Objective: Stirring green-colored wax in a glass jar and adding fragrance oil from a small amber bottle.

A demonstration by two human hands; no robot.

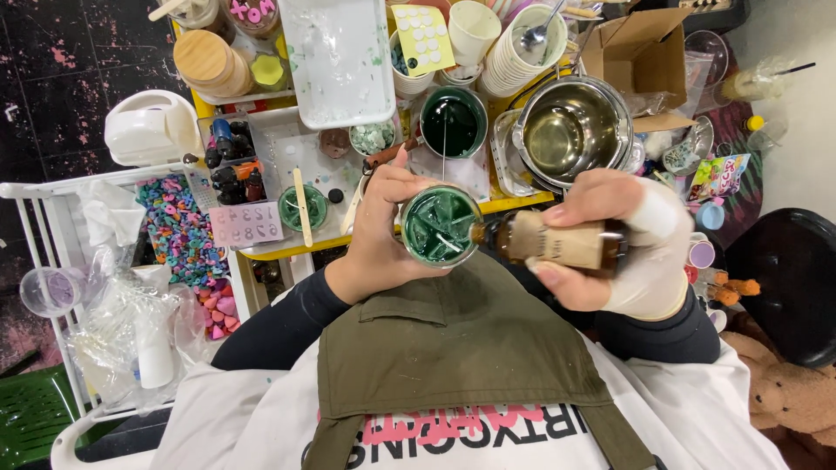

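My left hand (376,228) grips a small clear cup of dark green liquid (440,224) just above my lap, in front of the yellow table's edge. My right hand (610,239), partly covered by a white glove pulled back off the fingers, holds a small brown bottle with a tan label (557,244) lying sideways. The bottle's mouth touches the cup's right rim. An olive green apron (453,348) covers my chest below both hands.
On the yellow table (514,203) stand a steel pot (570,130), a green bowl of dark liquid (454,122), stacked paper cups (518,52), a white tray (338,57) and a small green cup with a wooden stick (302,207). A white rack (52,187) of coloured beads is at left.
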